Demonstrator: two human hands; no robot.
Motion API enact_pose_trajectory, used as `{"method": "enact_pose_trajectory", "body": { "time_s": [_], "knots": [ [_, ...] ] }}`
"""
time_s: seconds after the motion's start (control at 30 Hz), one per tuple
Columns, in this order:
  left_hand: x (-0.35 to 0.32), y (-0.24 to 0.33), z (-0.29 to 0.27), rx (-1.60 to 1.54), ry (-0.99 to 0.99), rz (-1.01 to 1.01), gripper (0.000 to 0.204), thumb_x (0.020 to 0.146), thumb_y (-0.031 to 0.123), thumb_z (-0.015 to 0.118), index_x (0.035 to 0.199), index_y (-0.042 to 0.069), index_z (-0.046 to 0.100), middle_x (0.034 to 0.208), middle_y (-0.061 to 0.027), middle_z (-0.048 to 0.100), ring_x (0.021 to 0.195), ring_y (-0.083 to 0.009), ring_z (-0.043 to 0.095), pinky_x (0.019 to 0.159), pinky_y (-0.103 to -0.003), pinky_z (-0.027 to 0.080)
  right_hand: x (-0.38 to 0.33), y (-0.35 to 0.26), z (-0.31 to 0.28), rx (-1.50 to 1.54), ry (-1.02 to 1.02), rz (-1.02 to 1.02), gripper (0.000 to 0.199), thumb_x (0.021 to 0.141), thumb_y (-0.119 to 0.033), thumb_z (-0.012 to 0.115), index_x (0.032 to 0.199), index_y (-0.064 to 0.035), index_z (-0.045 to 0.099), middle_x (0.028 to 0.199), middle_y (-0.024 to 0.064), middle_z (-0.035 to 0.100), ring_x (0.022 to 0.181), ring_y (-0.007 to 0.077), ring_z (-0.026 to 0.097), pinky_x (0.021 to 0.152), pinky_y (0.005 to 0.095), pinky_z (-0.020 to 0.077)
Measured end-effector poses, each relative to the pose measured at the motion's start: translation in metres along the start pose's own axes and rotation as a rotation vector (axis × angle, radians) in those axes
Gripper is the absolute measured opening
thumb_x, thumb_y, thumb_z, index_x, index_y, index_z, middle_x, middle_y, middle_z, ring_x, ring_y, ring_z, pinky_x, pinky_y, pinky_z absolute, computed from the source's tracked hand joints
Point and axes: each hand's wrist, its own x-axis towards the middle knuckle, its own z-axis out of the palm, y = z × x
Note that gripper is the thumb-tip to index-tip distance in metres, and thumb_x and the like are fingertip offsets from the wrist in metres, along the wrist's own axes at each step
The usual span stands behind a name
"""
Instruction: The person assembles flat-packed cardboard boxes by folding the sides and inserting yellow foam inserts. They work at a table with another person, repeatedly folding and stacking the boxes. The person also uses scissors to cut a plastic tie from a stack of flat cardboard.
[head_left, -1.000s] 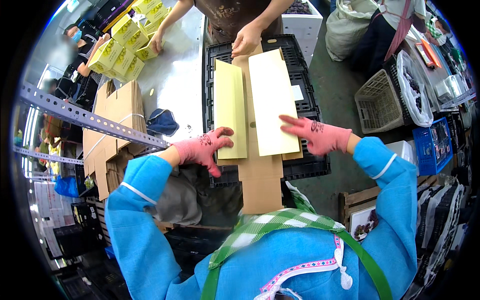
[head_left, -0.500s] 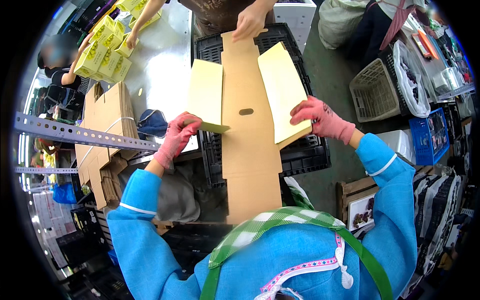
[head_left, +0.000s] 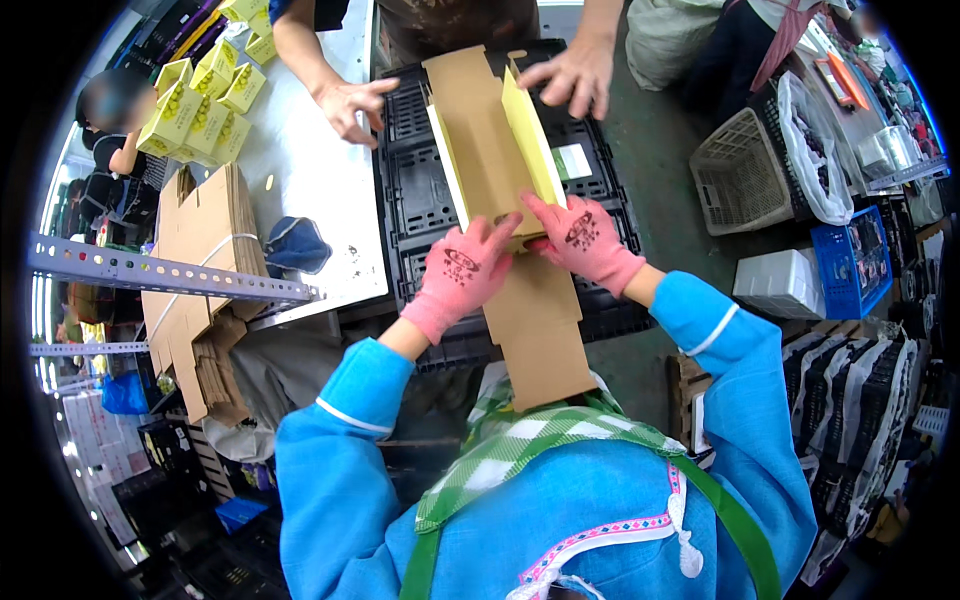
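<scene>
A half-folded cardboard box (head_left: 475, 130), brown inside with yellow outer faces, lies lengthwise before me, its two long sides standing up. My left hand (head_left: 465, 268), in a pink glove, grips the near left corner of the box. At the near right corner, my right hand (head_left: 588, 240), also pink-gloved, holds the folded flaps, its fingers close to the left ones. A long brown end flap (head_left: 540, 340) stretches flat from under my hands toward my apron. The exact grip of my fingertips is partly hidden.
Black plastic crates (head_left: 405, 215) support the box. Across from me a co-worker's two bare hands (head_left: 350, 108) hover with spread fingers. Yellow boxes (head_left: 205, 120) and tied flat cardboard (head_left: 205, 240) are on the left, near a perforated metal bar (head_left: 170, 270). A grey basket (head_left: 745, 180) stands right.
The flat sheet's long sides have been raised into walls. My hands have come inward to its near corners. The co-worker's hand has left the far end, and both their hands now show.
</scene>
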Motion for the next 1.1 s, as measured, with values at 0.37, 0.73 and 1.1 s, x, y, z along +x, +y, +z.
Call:
{"method": "enact_pose_trajectory", "body": {
  "time_s": [0.37,0.73,1.1],
  "knots": [
    [0.015,0.014,0.003,0.125,-0.04,-0.199,0.046,0.082,0.06,0.055,0.082,0.016,0.072,0.077,-0.0033,0.065,0.069,-0.0259,0.067,0.055,-0.036,0.052,-0.036,0.002,-0.01,0.8,0.273,0.276,0.071,0.075,-0.004,0.065,0.139,-0.0079,0.035,0.13,0.0202,0.042,0.102,0.0305,0.056,0.088,0.0374,0.0505],
    [0.013,0.003,0.004,0.105,-0.035,-0.142,0.045,0.08,0.059,0.059,0.076,0.016,0.07,0.075,-0.0031,0.064,0.066,-0.0243,0.066,0.056,-0.036,0.051,-0.093,-0.034,0.017,2.098,0.275,0.689,0.075,0.082,0.004,0.054,0.147,-0.0082,0.02,0.117,0.0091,0.054,0.102,0.0175,0.054,0.089,0.0301,0.0452],
    [0.003,-0.042,-0.009,-1.044,-0.249,-0.217,0.042,0.091,0.046,0.053,0.114,0.013,0.063,0.101,-0.0052,0.065,0.095,-0.0176,0.062,0.079,-0.03,0.048,-0.01,-0.01,0.026,0.286,0.804,0.012,0.056,0.079,-0.018,0.07,0.128,-0.0044,0.046,0.123,0.0175,0.053,0.113,0.0368,0.051,0.097,0.0461,0.0415]
  ]
}}
